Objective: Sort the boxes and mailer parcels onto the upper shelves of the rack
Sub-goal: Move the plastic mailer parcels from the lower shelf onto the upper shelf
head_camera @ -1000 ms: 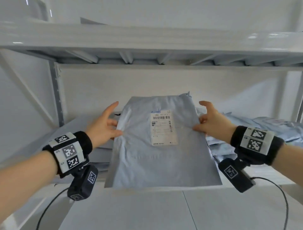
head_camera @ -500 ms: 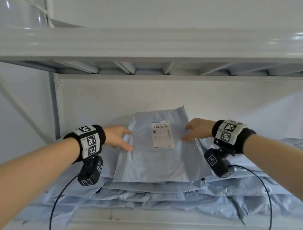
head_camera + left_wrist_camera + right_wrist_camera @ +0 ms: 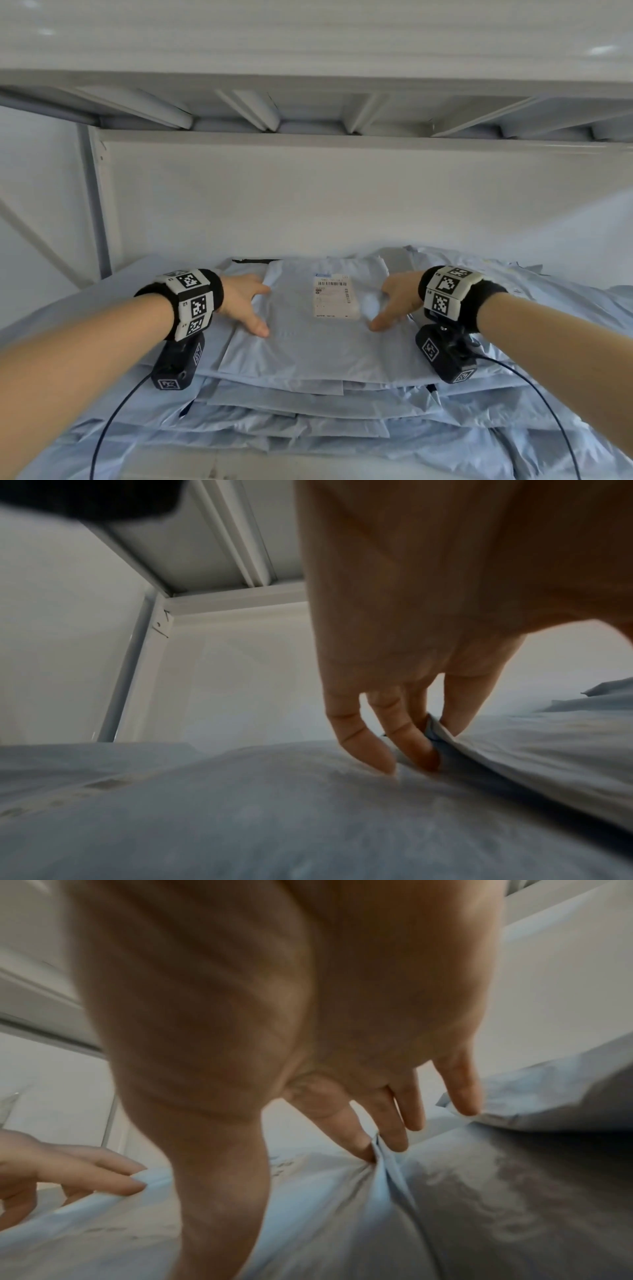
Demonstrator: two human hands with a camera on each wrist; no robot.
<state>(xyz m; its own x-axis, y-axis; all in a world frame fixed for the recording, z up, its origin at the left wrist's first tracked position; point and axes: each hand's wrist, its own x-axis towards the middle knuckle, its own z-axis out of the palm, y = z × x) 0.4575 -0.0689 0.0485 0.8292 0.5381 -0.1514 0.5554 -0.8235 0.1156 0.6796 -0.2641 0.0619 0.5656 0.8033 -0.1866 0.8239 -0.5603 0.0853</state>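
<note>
A grey-blue mailer parcel [image 3: 308,346] with a white barcode label [image 3: 335,297] lies flat on top of a pile of similar mailers [image 3: 342,428] on the rack shelf. My left hand [image 3: 245,305] rests at its left edge, thumb on top and fingers straight; in the left wrist view the mailer's edge [image 3: 548,750] sits between the fingertips [image 3: 421,753]. My right hand [image 3: 394,305] rests at the right edge the same way, and the mailer's edge [image 3: 387,1164] puckers between two straight fingers [image 3: 394,1131].
The shelf above [image 3: 308,102], with its ribs, hangs low over the pile. A rack upright [image 3: 99,205] stands at the back left, before a white back panel [image 3: 342,195]. More crumpled mailers [image 3: 548,308] spread to the right. The shelf's front edge [image 3: 171,469] shows below.
Both hands carried the mailer forward and down onto the pile. They now lie lower and flatter at its sides, and the mailer rests on the stack.
</note>
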